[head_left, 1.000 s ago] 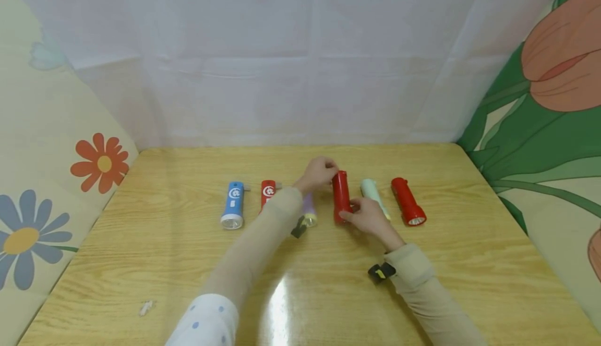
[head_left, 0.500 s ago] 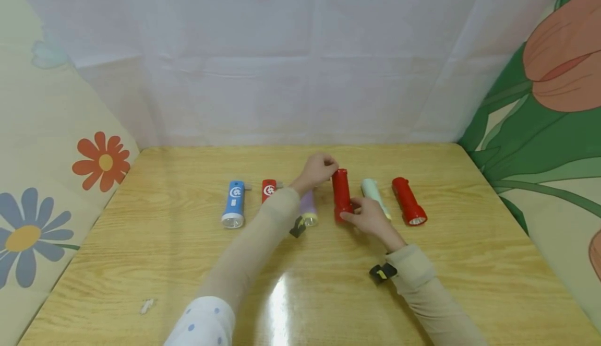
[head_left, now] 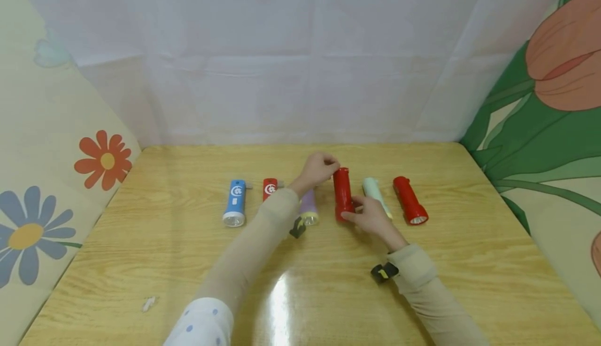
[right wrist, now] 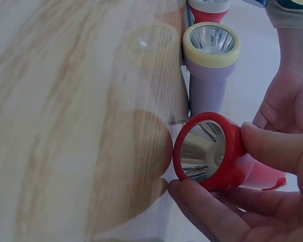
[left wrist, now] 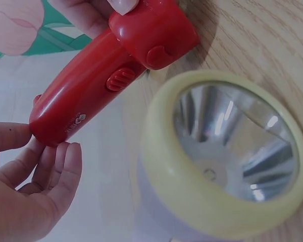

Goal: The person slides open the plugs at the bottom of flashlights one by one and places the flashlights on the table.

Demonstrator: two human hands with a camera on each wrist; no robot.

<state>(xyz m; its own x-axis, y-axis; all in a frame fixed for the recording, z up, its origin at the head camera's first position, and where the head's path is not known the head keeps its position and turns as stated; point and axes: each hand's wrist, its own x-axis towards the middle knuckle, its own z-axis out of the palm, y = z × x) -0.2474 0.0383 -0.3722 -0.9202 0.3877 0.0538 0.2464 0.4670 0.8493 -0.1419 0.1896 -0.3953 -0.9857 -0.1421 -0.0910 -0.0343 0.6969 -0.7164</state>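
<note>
Both my hands are on a red flashlight [head_left: 342,194] in the middle of the row. With thumb and fingertips, my left hand [head_left: 320,170] pinches its tail end. My right hand [head_left: 372,216] grips the lens end between thumb and fingers. In the left wrist view, the red flashlight [left wrist: 86,88] slants with its ribbed switch showing. Seen from the right wrist, its lens rim [right wrist: 235,156] sits close to the tabletop; whether it touches cannot be told. Just left of it lies a purple flashlight [head_left: 309,207] with a yellow rim, partly behind my left wrist.
A blue flashlight [head_left: 235,203] and a smaller red one [head_left: 269,187], partly hidden by my left forearm, lie to the left. A mint-green flashlight [head_left: 374,192] and another red one [head_left: 410,201] lie to the right. A small whitish scrap [head_left: 148,303] is on the wooden table [head_left: 197,262].
My left hand and the tail end of the held red flashlight have risen very slightly. My right hand keeps the same grip, and the other flashlights stay where they were.
</note>
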